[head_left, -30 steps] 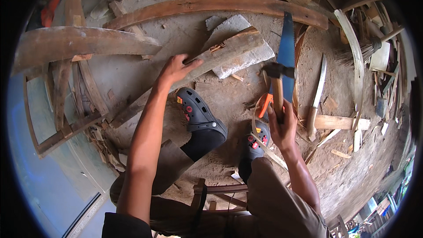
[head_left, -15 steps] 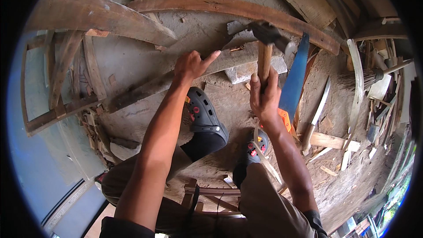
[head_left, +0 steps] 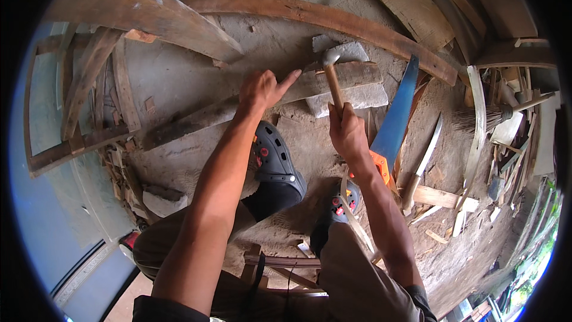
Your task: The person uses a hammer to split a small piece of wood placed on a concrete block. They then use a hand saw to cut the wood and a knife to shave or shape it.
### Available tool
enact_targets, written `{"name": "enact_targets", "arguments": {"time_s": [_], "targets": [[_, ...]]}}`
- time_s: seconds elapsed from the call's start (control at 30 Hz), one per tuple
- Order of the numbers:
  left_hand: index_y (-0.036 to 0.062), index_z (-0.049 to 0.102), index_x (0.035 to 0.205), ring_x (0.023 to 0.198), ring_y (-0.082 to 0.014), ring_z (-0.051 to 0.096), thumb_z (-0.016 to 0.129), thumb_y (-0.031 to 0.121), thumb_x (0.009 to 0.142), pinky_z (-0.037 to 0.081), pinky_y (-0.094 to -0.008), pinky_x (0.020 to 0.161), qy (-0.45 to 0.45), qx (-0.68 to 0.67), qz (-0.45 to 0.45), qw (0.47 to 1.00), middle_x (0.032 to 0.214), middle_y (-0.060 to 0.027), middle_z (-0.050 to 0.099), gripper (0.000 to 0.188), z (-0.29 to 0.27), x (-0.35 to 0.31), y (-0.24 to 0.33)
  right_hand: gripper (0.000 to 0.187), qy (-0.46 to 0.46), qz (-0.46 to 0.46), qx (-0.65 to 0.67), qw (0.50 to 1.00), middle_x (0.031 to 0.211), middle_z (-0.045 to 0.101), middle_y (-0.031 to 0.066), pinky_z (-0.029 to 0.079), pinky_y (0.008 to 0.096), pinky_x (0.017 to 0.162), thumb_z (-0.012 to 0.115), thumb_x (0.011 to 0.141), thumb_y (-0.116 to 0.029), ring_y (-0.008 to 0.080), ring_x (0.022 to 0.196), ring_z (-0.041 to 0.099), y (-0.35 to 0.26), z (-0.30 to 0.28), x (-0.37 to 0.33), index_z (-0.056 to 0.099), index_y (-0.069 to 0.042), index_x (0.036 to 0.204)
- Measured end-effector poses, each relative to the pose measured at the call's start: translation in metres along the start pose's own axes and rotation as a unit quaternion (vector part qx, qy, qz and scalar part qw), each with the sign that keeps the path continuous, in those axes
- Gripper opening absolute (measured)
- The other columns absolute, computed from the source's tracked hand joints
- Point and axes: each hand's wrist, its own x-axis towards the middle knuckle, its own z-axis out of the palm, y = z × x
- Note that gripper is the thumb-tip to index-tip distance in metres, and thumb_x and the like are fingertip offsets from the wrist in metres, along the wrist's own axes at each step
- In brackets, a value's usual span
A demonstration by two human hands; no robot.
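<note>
My right hand (head_left: 348, 133) is wrapped round the wooden handle of a hammer (head_left: 335, 86). The hammer's metal head is at the far edge of a long wooden beam (head_left: 333, 80); whether it touches the wood, I cannot tell. My left hand (head_left: 260, 90) is closed over the beam to the left of the hammer, its thumb stretched along the wood toward the hammer head. The curled fingertips are hidden. Pale stone blocks (head_left: 351, 98) lie beneath the beam's right end.
A blue handsaw (head_left: 398, 110) with an orange handle stands right of my right hand. Beyond it lie a long knife (head_left: 424, 164), a wood offcut (head_left: 447, 198) and a twig broom (head_left: 485, 116). A curved plank (head_left: 310, 14) crosses the far side; a thick board (head_left: 143, 12) juts in at upper left.
The hammer has swung down from a raised position to the beam, and my right hand has moved slightly left with it. My left hand stays on the beam.
</note>
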Motion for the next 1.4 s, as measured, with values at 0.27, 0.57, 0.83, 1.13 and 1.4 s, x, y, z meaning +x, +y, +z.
{"name": "enact_targets", "arguments": {"time_s": [0.27, 0.57, 0.83, 1.13, 1.4], "targets": [[-0.0077, 0.071, 0.077, 0.079, -0.0492, 0.068, 0.037, 0.085, 0.086, 0.053, -0.0523, 0.072, -0.01, -0.017, -0.001, 1.0, 0.076, -0.0339, 0.064, 0.099, 0.006, -0.002, -0.007, 0.024, 0.005, 0.032, 0.045, 0.998, 0.065, 0.06, 0.0313, 0.046, 0.053, 0.05, 0.06, 0.1, -0.017, 0.0541, 0.066, 0.061, -0.004, 0.006, -0.005, 0.049, 0.004, 0.104], [-0.0061, 0.073, 0.076, 0.08, -0.0483, 0.068, 0.035, 0.085, 0.086, 0.054, -0.0526, 0.073, 0.061, -0.045, 0.046, 0.996, 0.078, -0.0337, 0.066, 0.099, 0.002, -0.009, -0.003, 0.025, 0.112, -0.108, 0.096, 0.983, 0.062, 0.06, 0.0253, 0.05, 0.047, 0.053, 0.063, 0.099, -0.02, 0.0468, 0.061, 0.065, -0.021, -0.008, -0.004, 0.052, 0.003, 0.097], [-0.0056, 0.073, 0.078, 0.08, -0.044, 0.071, 0.033, 0.085, 0.087, 0.057, -0.0487, 0.069, 0.015, -0.013, 0.014, 1.0, 0.078, -0.0304, 0.068, 0.1, 0.004, -0.004, -0.011, 0.034, 0.008, 0.072, 0.115, 0.991, 0.068, 0.062, 0.0303, 0.049, 0.0486, 0.055, 0.055, 0.104, -0.031, 0.0491, 0.072, 0.067, -0.068, -0.033, 0.01, 0.052, 0.002, 0.099], [-0.0038, 0.073, 0.073, 0.075, -0.0431, 0.071, 0.036, 0.081, 0.089, 0.057, -0.0489, 0.067, 0.056, -0.002, 0.028, 0.998, 0.072, -0.0293, 0.067, 0.094, 0.006, -0.002, -0.008, 0.04, -0.007, 0.08, 0.065, 0.995, 0.063, 0.06, 0.0276, 0.048, 0.051, 0.057, 0.055, 0.104, -0.034, 0.0477, 0.065, 0.065, -0.024, -0.014, 0.007, 0.055, 0.005, 0.094], [0.0007, 0.073, 0.072, 0.067, -0.0408, 0.071, 0.041, 0.074, 0.091, 0.057, -0.0496, 0.064, 0.14, 0.002, 0.045, 0.989, 0.069, -0.0248, 0.068, 0.083, 0.016, -0.029, -0.003, 0.047, 0.028, 0.051, 0.139, 0.989, 0.063, 0.059, 0.0179, 0.047, 0.0437, 0.057, 0.05, 0.105, -0.042, 0.0289, 0.06, 0.066, -0.018, -0.017, -0.014, 0.055, 0.003, 0.094]]}}
